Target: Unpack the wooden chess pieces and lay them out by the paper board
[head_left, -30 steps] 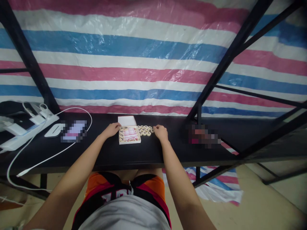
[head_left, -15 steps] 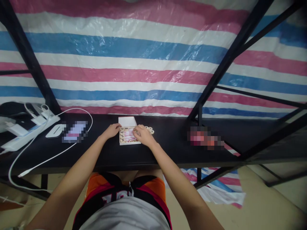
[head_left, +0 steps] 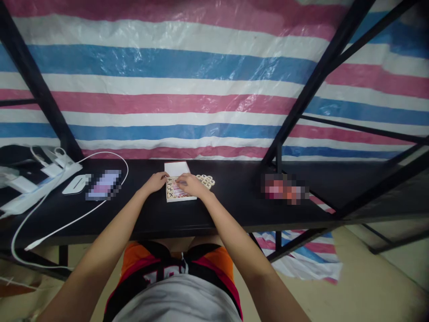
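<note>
A shallow open box point(head_left: 182, 200) sits on the black table, with round Chinese chess pieces point(head_left: 170, 188) lined up along its left side and a pink-and-white patterned bottom showing. My left hand point(head_left: 156, 182) is at the box's upper left corner, its bent fingers gripping the edge. Over the box's upper part is my right hand point(head_left: 192, 184), palm down, fingertips pinched together close to the left row; what they hold is hidden. Several loose Chinese chess pieces point(head_left: 206, 181) lie on the table just right of the box. Behind it lies a white box lid point(head_left: 176, 168).
To the left are a power strip point(head_left: 43, 185) with plugs, a white cable point(head_left: 67, 225), a white flat device point(head_left: 74, 184) and a blurred phone-like item point(head_left: 103, 184). A blurred red object point(head_left: 283, 188) lies right. Black frame posts point(head_left: 301, 98) and striped sheeting point(head_left: 174, 103) stand behind the table point(head_left: 241, 197).
My right hand has moved left across the box, toward the row of pieces, uncovering more loose pieces on the right. My left hand stays at the box's corner.
</note>
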Demonstrator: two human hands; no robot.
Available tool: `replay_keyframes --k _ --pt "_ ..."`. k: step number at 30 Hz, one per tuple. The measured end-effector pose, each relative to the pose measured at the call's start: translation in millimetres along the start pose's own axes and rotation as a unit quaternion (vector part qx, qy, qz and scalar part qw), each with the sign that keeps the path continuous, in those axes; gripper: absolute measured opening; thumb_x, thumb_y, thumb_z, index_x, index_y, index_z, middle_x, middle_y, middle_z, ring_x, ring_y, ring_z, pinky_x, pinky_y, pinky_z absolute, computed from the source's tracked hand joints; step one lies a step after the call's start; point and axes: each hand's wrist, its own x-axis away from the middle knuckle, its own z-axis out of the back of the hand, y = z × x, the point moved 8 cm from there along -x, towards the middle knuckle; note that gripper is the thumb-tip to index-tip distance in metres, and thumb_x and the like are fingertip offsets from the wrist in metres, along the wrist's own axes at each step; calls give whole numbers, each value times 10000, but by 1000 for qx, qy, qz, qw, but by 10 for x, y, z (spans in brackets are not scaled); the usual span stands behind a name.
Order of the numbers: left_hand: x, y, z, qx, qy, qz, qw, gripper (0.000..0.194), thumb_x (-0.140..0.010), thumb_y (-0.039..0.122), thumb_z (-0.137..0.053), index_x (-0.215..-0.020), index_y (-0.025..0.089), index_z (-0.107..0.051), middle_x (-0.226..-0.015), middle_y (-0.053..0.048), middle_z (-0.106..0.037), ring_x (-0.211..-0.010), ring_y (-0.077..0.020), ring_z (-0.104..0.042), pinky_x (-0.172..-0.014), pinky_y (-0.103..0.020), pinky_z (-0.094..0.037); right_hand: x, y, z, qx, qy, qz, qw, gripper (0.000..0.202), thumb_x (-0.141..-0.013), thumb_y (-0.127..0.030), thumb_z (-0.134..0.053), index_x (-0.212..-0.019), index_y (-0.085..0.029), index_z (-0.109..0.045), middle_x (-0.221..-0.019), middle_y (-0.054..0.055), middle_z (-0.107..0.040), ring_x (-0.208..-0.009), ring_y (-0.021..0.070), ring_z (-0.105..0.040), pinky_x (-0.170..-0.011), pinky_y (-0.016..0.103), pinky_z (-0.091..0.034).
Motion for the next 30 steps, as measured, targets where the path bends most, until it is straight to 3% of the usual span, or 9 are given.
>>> replay_keyframes --k 7,9,11,15,17,19,23,30 --pt "22 25 14 8 2 2 1000 331 -821 197 -395 -1003 167 -670 -990 -69 -695 -892 -207 -633 -820 -279 -446 -43 51 -6 -34 10 -13 999 102 -765 -120 -578 -798 -172 -659 -857 32 -612 -800 138 -577 -811 262 -432" --pt "27 27 18 13 3 4 1000 324 -825 201 -397 -1000 168 -668 -990 -69 -695 -897 -207 -632 -810 -276 -444 9 53 159 -34 52 -5 998 141 -760 -103 -546 -810 -182 -650 -868 31 -605 -836 147 -569 -821 267 -427" --pt "32 31 20 19 2 5 1000 321 -826 198 -396 -997 169 -665 -995 -68 -694 -904 -205 -631 -806 -272 -441 171 156 427 -35 133 -27 990 167 -762 -115 -518 -847 -191 -642 -904 36 -604 -881 156 -562 -835 275 -423" --pt "36 19 15 21 -2 13 1000 311 -820 194 -411 -995 170 -667 -991 -64 -695 -886 -203 -631 -802 -270 -440 779 701 798 -4 256 -200 946 146 -736 -183 -517 -834 -191 -625 -884 46 -614 -832 174 -566 -807 307 -436" --pt "36 17 16 21 -2 14 1000 307 -821 198 -419 -998 174 -668 -995 -61 -694 -886 -203 -630 -809 -270 -439 1054 1007 748 -5 237 -302 923 160 -701 -202 -543 -844 -191 -615 -819 33 -617 -773 173 -578 -765 309 -451" --pt "38 22 18 22 -3 13 1000 306 -822 197 -422 -1000 176 -669 -988 -60 -695 -888 -203 -629 -816 -270 -438 1207 1179 657 -7 221 -348 911 209 -686 -192 -544 -885 -198 -608 -814 25 -624 -772 167 -590 -760 303 -455" --pt "48 30 26 25 -4 16 1000 312 -814 177 -419 -997 169 -671 -966 -65 -698 -871 -201 -632 -810 -272 -440 1237 1251 545 -11 218 -363 906 258 -669 -191 -550 -922 -214 -591 -834 13 -627 -782 155 -601 -755 291 -460" --pt "42 21 21 20 -4 13 1000 318 -820 184 -408 -996 173 -673 -980 -60 -696 -863 -192 -629 -799 -265 -443 1206 1222 536 -23 204 -369 906 344 -648 -218 -586 -991 -223 -564 -893 12 -599 -729 140 -582 -686 278 -466"
